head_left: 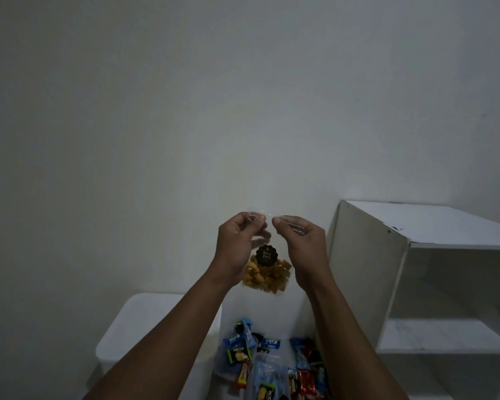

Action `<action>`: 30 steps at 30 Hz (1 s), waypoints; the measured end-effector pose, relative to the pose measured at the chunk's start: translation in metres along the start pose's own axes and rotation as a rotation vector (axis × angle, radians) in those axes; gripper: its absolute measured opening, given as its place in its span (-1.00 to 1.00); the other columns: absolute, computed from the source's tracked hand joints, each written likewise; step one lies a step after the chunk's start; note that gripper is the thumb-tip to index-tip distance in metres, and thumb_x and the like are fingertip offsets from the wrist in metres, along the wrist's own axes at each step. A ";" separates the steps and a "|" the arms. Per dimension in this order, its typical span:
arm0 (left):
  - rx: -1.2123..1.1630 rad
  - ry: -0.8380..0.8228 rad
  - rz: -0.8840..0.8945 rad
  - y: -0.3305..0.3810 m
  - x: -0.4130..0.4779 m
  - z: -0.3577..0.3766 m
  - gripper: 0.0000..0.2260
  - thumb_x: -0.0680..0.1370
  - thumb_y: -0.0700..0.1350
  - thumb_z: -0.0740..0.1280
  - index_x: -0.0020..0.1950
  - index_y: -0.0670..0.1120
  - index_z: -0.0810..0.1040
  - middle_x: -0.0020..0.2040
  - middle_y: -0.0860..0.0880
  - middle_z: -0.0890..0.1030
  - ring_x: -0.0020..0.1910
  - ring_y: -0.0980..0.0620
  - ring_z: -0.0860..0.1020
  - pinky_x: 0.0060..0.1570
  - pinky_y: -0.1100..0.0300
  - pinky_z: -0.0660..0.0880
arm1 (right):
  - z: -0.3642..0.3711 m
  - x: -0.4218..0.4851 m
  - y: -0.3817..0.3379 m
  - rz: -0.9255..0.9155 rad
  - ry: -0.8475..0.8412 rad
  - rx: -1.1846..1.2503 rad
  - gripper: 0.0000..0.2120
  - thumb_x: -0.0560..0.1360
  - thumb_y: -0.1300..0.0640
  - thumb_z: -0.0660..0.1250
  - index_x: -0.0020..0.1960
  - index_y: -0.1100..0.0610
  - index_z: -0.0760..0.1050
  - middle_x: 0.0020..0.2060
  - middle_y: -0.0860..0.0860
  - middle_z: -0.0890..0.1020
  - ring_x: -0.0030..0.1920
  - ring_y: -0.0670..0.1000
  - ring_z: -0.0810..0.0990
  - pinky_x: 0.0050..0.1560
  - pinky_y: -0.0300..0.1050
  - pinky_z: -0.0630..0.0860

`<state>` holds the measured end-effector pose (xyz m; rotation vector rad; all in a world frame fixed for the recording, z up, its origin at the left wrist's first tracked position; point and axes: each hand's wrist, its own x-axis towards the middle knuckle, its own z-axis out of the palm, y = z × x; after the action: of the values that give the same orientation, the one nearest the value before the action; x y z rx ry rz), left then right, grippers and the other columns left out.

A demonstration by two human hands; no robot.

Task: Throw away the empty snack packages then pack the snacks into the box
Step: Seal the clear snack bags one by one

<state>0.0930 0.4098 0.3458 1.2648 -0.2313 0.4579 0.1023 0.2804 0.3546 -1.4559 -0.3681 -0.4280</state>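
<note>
I hold a clear plastic snack bag (266, 274) up in front of the wall, with golden-brown snack pieces in its lower part and a round black label on it. My left hand (240, 241) pinches the bag's top left edge. My right hand (298, 241) pinches the top right edge. Both hands are raised at the same height, close together. Below them, a pile of small wrapped snacks (272, 362) in blue, red, yellow and black wrappers lies on the white surface at the bottom of the view.
A white lidded box or bin (145, 321) sits at the lower left, beside the snack pile. A white open shelf unit (416, 255) stands on the right. A plain white wall fills the rest of the view.
</note>
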 end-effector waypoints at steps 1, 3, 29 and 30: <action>0.000 0.002 0.005 0.001 -0.001 0.000 -0.87 0.60 -0.15 0.33 -0.06 -0.15 0.64 -0.21 -0.11 0.64 -0.16 -0.08 0.63 0.02 -0.06 0.62 | 0.001 0.000 -0.001 -0.012 0.012 -0.004 -0.90 0.50 0.12 0.47 -0.03 0.12 0.71 -0.15 -0.06 0.74 -0.09 -0.19 0.68 -0.13 -0.38 0.52; -0.025 0.018 0.019 0.003 -0.002 0.001 -0.88 0.59 -0.16 0.35 -0.06 -0.17 0.65 -0.22 -0.12 0.64 -0.15 -0.11 0.63 0.00 -0.08 0.63 | 0.003 -0.001 -0.002 -0.034 0.024 -0.011 -0.91 0.50 0.13 0.46 -0.03 0.12 0.70 -0.15 -0.05 0.74 -0.11 -0.21 0.67 -0.17 -0.44 0.51; 0.050 -0.057 0.034 0.006 -0.002 -0.011 -0.76 0.64 -0.08 0.25 0.03 -0.22 0.62 -0.03 -0.21 0.67 -0.08 -0.11 0.65 -0.06 0.00 0.65 | 0.022 -0.009 -0.009 -0.034 -0.049 -0.034 -0.91 0.51 0.10 0.44 -0.06 0.06 0.72 -0.19 -0.09 0.74 -0.12 -0.20 0.68 -0.26 -0.41 0.52; 0.054 -0.026 0.042 0.005 -0.002 -0.009 -0.77 0.64 -0.09 0.25 0.00 -0.20 0.63 -0.04 -0.20 0.67 -0.08 -0.10 0.66 -0.08 0.03 0.65 | 0.023 -0.010 -0.009 -0.040 -0.043 -0.040 -0.92 0.51 0.11 0.44 -0.07 0.07 0.72 -0.20 -0.08 0.74 -0.13 -0.20 0.68 -0.26 -0.41 0.51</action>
<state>0.0877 0.4196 0.3467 1.3215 -0.2689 0.4866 0.0898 0.3037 0.3599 -1.5008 -0.4260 -0.4391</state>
